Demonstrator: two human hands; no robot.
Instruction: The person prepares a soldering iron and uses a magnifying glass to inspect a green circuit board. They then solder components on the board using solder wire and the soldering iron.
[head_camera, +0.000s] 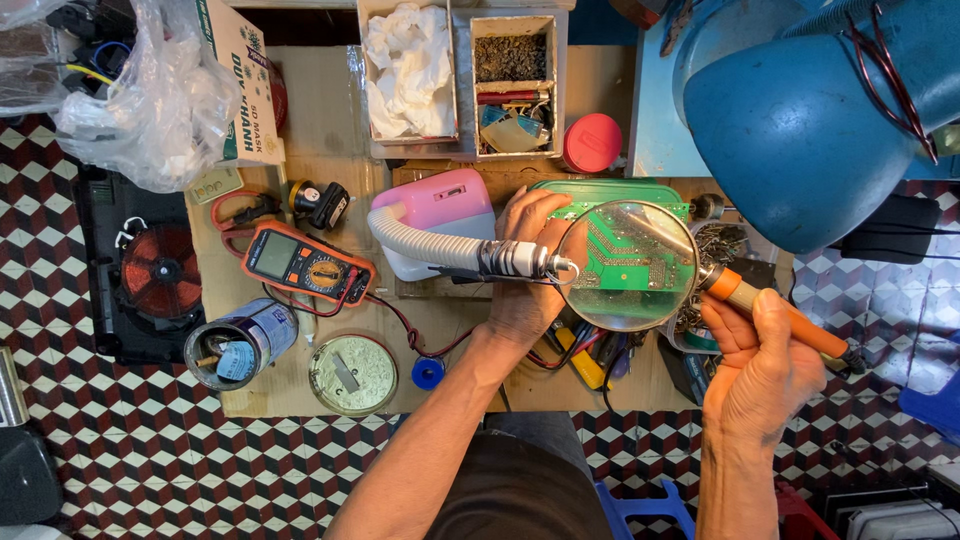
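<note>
- The right hand (762, 375) wraps around an orange-handled soldering iron (775, 312), its tip angled up-left onto the green circuit board (620, 250).
- The left hand (525, 270) rests its fingers on the board's left edge, steadying it.
- A round magnifying glass (628, 265) on a grey flexible arm (440, 250) hangs over the board, between both grips.
- An orange multimeter (305, 265) lies well left of the left hand.

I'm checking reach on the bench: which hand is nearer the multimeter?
Left. The left hand rests on the green circuit board, just right of the multimeter. The right hand holds the soldering iron much farther right.
</note>
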